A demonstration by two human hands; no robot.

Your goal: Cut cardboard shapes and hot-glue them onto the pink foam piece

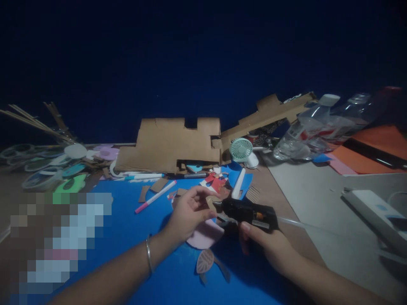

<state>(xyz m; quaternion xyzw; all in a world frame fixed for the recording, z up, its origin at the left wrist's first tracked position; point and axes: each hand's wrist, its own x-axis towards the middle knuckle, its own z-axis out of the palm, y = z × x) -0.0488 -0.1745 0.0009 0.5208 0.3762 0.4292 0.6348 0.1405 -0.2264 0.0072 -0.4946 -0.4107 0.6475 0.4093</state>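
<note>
My right hand (263, 243) grips a black hot glue gun (249, 212) by its handle, with a clear glue stick (294, 221) trailing out of its back. The gun's nozzle points left, close to the fingers of my left hand (192, 212). Those fingers are curled in a pinch around a small tan piece (210, 204), whose kind I cannot make out. Below the two hands lies a rounded pale pink paper piece (206, 236). Nearer me, a leaf-shaped cutout (205, 261) with a striped pattern rests on the blue sheet (127, 250).
Cardboard pieces (168, 142) stand at the back, beside a small mint fan (241, 150). Plastic bottles (318, 123) and orange paper (378, 148) are at right. A pink-capped marker (155, 197) and scraps lie ahead; tape rolls (43, 178) are at left.
</note>
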